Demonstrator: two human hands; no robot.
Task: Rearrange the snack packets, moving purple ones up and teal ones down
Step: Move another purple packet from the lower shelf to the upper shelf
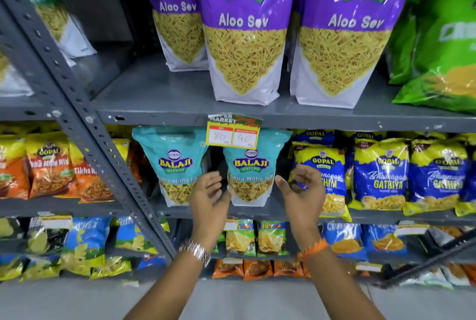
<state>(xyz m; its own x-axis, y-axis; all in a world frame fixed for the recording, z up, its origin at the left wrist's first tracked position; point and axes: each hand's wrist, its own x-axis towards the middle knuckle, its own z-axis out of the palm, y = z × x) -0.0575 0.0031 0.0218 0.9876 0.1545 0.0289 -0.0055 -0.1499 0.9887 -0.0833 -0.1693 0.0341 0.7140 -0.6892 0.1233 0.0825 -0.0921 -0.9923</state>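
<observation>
Teal packet (248,169) stands between both hands, on shelf just behind them. Left hand (210,195) and right hand (300,188) wide open, empty, maybe touching its sides, ready to straighten it. Purple packets (244,29) already above hands, higher shelf.

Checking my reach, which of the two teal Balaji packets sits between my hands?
The right teal Balaji packet, under the price tag; left hand and right hand flank it.

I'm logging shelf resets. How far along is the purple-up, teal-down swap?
Looks done: three purple packets stand on the upper shelf, two teal packets below. In hand: nothing; left hand and right hand hover open around the right teal packet. Left: perhaps straightening.
</observation>
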